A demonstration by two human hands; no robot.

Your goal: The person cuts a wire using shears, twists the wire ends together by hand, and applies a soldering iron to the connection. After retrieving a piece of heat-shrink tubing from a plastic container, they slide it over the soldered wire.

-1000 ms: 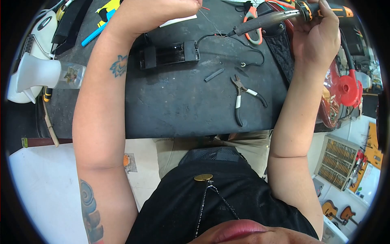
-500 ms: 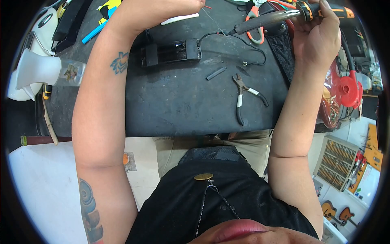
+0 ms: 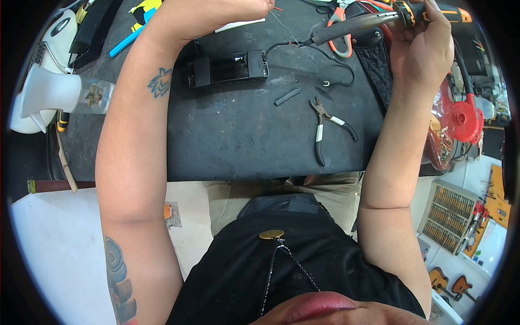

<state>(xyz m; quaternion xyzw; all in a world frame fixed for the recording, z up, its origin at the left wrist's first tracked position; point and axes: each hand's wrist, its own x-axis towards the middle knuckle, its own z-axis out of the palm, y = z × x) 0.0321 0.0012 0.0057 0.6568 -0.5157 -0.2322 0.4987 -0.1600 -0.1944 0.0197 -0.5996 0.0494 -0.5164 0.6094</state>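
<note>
My right hand [image 3: 421, 46] is wrapped round the black and orange handle of a soldering iron [image 3: 355, 28], whose metal barrel points left. Its tip meets or nearly meets a dark wire [image 3: 283, 43] that comes from a black box-shaped case [image 3: 230, 68]. At the top edge my left hand [image 3: 238, 12] is closed, its fingers partly cut off by the frame. A thin strand of solder wire [image 3: 285, 26] runs from its fingertips down to the iron's tip. Diagonal cutters [image 3: 327, 127] lie open on the dark table near a short black tube [image 3: 287, 97].
Orange-handled scissors [image 3: 340, 40] lie behind the iron. At the right is a red tool [image 3: 463, 119] beside a clear bag. A white device [image 3: 51, 95] with a clear cup stands at the left, near a blue strip [image 3: 127, 44]. The table's front edge [image 3: 260, 177] runs before my body.
Both hands stay nearly still. The soldering iron's barrel and tip have shifted very slightly left and down.
</note>
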